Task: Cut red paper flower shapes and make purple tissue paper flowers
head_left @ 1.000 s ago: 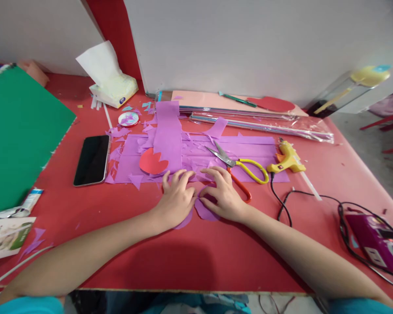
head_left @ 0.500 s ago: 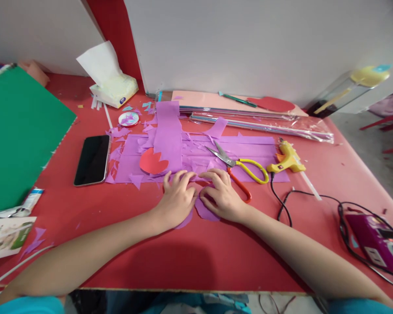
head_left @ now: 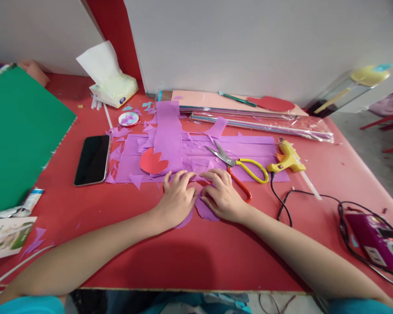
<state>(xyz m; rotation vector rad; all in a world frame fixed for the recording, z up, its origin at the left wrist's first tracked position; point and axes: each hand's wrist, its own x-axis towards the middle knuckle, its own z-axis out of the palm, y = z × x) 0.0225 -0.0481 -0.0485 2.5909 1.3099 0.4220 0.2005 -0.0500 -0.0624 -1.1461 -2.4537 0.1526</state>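
Left hand (head_left: 176, 199) and right hand (head_left: 223, 197) both palm-down, fingers (head_left: 178, 176) loosely spread and pressed flat on a rounded purple paper cutout (head_left: 203, 211) lying on the red surface (head_left: 183, 257); nothing pinched or lifted. The cutout's curved lower edge peeks out just below the right palm, and a sliver shows under the left palm. Fingertips of the two hands nearly meet in the middle.

Just beyond the fingertips: a big flat purple paper sheet (head_left: 255, 146) littered with small triangular offcuts (thin, matte paper). A red tulip-shaped cutout (head_left: 152, 162) lies on it, up-left of the left fingers. Scissors (head_left: 239, 168) with yellow and orange loop handles lie touching-close to the right of the right fingers, blades pointing away. Farther right, a yellow glue gun (head_left: 286, 158) with black cord (head_left: 281, 205) trailing toward the near edge.

Left of the left hand, a black phone (head_left: 92, 159), glossy, face up, well apart. Open red room toward the near edge, below both forearms.
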